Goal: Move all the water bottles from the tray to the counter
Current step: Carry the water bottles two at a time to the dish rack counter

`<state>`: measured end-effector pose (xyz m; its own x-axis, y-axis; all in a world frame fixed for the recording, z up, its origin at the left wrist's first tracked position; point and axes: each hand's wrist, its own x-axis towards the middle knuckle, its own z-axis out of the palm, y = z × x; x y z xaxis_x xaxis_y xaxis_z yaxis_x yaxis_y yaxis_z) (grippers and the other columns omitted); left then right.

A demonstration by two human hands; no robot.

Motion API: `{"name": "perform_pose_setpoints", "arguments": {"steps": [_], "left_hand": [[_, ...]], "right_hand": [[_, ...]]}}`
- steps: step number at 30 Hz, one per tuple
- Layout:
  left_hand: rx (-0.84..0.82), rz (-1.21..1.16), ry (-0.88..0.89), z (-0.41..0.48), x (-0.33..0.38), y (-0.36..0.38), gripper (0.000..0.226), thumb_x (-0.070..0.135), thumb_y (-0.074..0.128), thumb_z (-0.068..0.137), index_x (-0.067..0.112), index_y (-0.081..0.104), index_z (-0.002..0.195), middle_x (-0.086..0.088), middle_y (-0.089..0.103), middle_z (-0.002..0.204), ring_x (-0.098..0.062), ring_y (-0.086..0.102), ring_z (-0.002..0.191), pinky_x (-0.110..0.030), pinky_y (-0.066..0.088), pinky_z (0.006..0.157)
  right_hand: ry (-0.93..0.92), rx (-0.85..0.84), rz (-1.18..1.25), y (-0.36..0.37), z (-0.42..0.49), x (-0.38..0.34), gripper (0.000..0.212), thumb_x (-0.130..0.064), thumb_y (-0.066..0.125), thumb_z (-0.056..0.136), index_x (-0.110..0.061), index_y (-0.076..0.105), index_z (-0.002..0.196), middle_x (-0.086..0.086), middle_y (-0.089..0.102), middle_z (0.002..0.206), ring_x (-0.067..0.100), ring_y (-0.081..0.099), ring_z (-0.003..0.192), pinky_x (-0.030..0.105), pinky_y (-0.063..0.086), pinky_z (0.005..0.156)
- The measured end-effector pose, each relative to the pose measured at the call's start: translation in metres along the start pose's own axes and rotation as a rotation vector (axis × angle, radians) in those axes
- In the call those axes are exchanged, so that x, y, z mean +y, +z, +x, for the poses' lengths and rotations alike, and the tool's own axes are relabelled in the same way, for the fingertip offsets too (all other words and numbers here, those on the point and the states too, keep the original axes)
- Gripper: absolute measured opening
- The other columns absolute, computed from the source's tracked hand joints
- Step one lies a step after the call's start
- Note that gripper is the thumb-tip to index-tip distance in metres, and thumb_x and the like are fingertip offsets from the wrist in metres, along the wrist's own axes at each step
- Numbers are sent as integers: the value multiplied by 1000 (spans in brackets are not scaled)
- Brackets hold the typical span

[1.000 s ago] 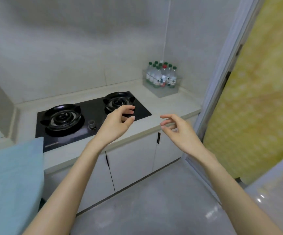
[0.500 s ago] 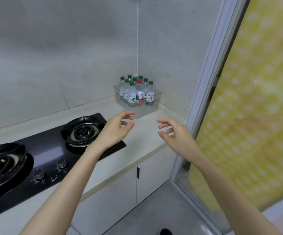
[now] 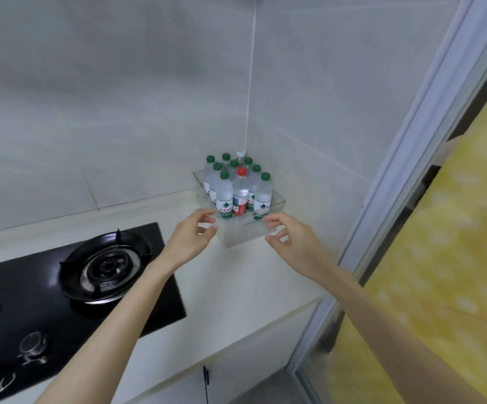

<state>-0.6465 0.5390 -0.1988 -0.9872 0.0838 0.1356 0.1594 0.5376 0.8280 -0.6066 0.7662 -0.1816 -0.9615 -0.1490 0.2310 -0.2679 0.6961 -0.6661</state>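
Observation:
A clear plastic tray [image 3: 242, 234] stands in the far corner of the pale counter [image 3: 236, 287]. Several water bottles [image 3: 225, 196] stand upright in it, most with green caps, one with a red cap [image 3: 241, 191] and one with a white cap at the back. My left hand [image 3: 189, 237] hovers at the tray's near left corner, fingers curled apart, holding nothing. At the near right corner my right hand [image 3: 291, 237] is likewise open and empty. Whether the fingertips touch the tray wall is unclear.
A black gas hob [image 3: 76, 287] with a burner [image 3: 106, 265] and knobs lies left of the tray. Tiled walls meet behind the tray. A sliding door frame [image 3: 396, 199] and a yellow patterned curtain [image 3: 454, 258] stand to the right. White cabinet doors sit below the counter.
The view has moved closer and turned right toward the corner. Both hands have advanced forward from mid-air to either side of the tray's near edge.

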Motion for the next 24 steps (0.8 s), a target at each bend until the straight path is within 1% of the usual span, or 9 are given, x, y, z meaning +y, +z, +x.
{"name": "perform_pose_setpoints", "arguments": {"steps": [3, 5, 7, 9, 12, 14, 17, 22, 24], "left_hand": [[10, -4, -50, 33, -16, 10, 36, 18, 57, 93, 17, 52, 128, -2, 60, 122, -16, 60, 91, -19, 41, 78], [18, -33, -85, 60, -28, 16, 39, 18, 58, 92, 17, 51, 130, -4, 59, 126, -17, 60, 97, -22, 42, 83], [32, -51, -99, 91, -39, 22, 44, 20, 60, 91, 15, 48, 133, -4, 57, 129, -20, 59, 107, -24, 43, 86], [68, -67, -99, 120, -47, 26, 47, 17, 63, 89, 12, 48, 133, -4, 57, 130, -21, 57, 115, -21, 40, 87], [79, -73, -114, 162, -61, 36, 52, 15, 67, 87, 9, 47, 135, -4, 56, 132, -20, 53, 119, -19, 37, 89], [56, -67, -135, 190, -74, 42, 61, 18, 70, 84, 8, 44, 138, -6, 54, 136, -21, 52, 122, -21, 38, 94], [20, -52, -181, 227, -89, 53, 68, 21, 73, 81, 11, 42, 140, -9, 52, 138, -24, 51, 124, -27, 39, 98], [-52, -8, -201, 272, -102, 75, 71, 16, 77, 77, 6, 41, 138, -10, 51, 137, -26, 48, 126, -20, 34, 92], [-46, -23, -210, 286, -110, 84, 78, 23, 81, 71, 6, 43, 136, -12, 53, 134, -30, 48, 125, -29, 39, 100]], "right_hand": [[-2, -12, -6, 6, 38, 21, 33, -18, 58, 90, -24, 55, 123, -12, 57, 114, -3, 53, 88, 9, 38, 77], [1, -16, -13, 13, 66, 33, 33, -16, 58, 90, -22, 56, 123, -12, 57, 117, 0, 50, 97, 6, 34, 78], [7, -26, -16, 21, 96, 45, 32, -13, 58, 89, -20, 57, 121, -13, 57, 115, 2, 49, 101, 11, 34, 84], [13, -62, -39, 29, 125, 58, 32, -12, 57, 89, -20, 57, 119, -8, 60, 117, 8, 54, 105, 17, 37, 88], [53, -146, -115, 42, 166, 83, 33, -11, 56, 89, -22, 58, 120, 0, 59, 124, 15, 56, 107, 21, 39, 87], [95, -205, -165, 54, 188, 98, 36, -11, 56, 89, -23, 58, 122, 2, 59, 125, 19, 55, 111, 29, 43, 92], [131, -294, -243, 73, 210, 119, 38, -10, 57, 88, -22, 58, 124, 4, 59, 126, 21, 53, 119, 38, 43, 99], [113, -409, -350, 86, 239, 145, 31, -14, 59, 83, -22, 67, 112, 3, 67, 113, 23, 61, 107, 41, 51, 88], [93, -435, -355, 84, 247, 152, 26, -13, 59, 83, -20, 70, 106, 1, 71, 106, 20, 65, 100, 36, 52, 83]]}}
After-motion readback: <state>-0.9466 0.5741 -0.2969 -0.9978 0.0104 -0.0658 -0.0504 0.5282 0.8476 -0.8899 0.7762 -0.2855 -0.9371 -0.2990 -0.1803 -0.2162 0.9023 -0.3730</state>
